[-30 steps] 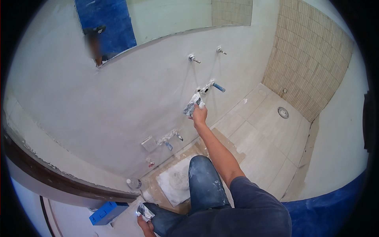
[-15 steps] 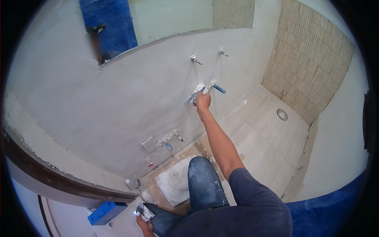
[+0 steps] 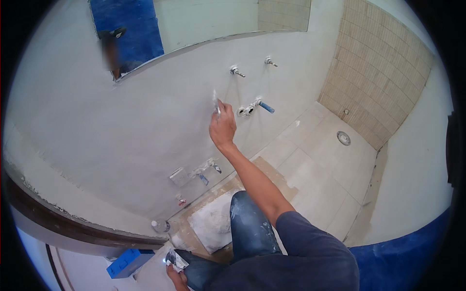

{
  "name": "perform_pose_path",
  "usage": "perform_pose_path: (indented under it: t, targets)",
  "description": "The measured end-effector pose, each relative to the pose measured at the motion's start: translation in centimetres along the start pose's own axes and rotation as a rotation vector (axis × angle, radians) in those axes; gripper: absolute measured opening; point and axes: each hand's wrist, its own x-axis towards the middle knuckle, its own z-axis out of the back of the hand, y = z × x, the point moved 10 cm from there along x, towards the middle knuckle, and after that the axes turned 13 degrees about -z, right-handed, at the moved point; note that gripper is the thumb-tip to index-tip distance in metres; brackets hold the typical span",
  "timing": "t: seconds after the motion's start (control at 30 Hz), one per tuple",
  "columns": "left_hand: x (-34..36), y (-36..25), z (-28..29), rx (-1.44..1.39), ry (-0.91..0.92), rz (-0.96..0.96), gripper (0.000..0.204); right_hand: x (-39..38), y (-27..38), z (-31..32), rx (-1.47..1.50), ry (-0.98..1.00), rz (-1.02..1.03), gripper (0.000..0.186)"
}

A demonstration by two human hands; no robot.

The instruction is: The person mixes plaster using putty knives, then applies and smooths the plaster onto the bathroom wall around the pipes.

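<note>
My right hand (image 3: 223, 125) is raised at the pale plastered wall (image 3: 145, 116), closed around a putty knife (image 3: 215, 101) whose thin blade, smeared white, shows nearly edge-on. Just right of it are two round pipe openings (image 3: 245, 111) and a fitting with a blue plug (image 3: 266, 107). Low at the left, beside my knee, my left hand (image 3: 177, 277) grips a second putty knife (image 3: 178, 261); its flat metal blade carries white filler. Whether the right blade touches the wall, I cannot tell.
Two valve stems (image 3: 237, 72) jut from the wall below a mirror (image 3: 208, 24). Lower down are a white box (image 3: 178, 176) and blue-capped outlets (image 3: 204, 180). A whitened cloth or bag (image 3: 208, 225), a bottle (image 3: 160, 226) and a blue box (image 3: 128, 262) lie near my legs.
My right hand has moved left along the wall, away from the pipe openings, which now show. Its blade has turned from flat to nearly edge-on. My left hand stays put.
</note>
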Motion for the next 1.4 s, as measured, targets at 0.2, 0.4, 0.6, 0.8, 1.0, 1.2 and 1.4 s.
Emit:
perform_pose_path:
  t: [0.2,0.4,0.6,0.8,1.0,1.2,1.4]
  targets:
    - [0.4,0.5,-1.3,-0.031,-0.006,0.014,0.032,5.8,-17.0,1.3,0.155,-0.097,-0.672,0.033]
    - [-0.4,-0.4,-1.3,-0.003,-0.029,0.004,0.032,7.5,-16.1,0.0,0.417,0.052,-0.846,0.029]
    - [0.0,0.1,-1.0,-0.033,-0.034,0.004,0.032,9.0,-7.2,2.7,-0.046,-0.263,-0.59,0.036]
    - [-0.1,-0.6,-0.3,0.022,0.054,-0.008,0.026,0.7,2.1,1.1,-0.111,-0.025,0.191,0.046]
    - [-0.2,-0.3,-1.5,-0.029,-0.035,-0.002,0.03,4.7,-2.8,6.5,-0.254,-0.254,0.422,0.065]
    - [0.5,-0.5,0.2,0.01,0.068,-0.052,0.03,7.4,-1.8,5.5,-0.378,-0.329,0.598,0.067]
    - [0.6,0.5,-1.1,-0.015,0.031,-0.031,0.033,9.0,-2.0,5.0,-0.38,-0.382,0.591,0.069]
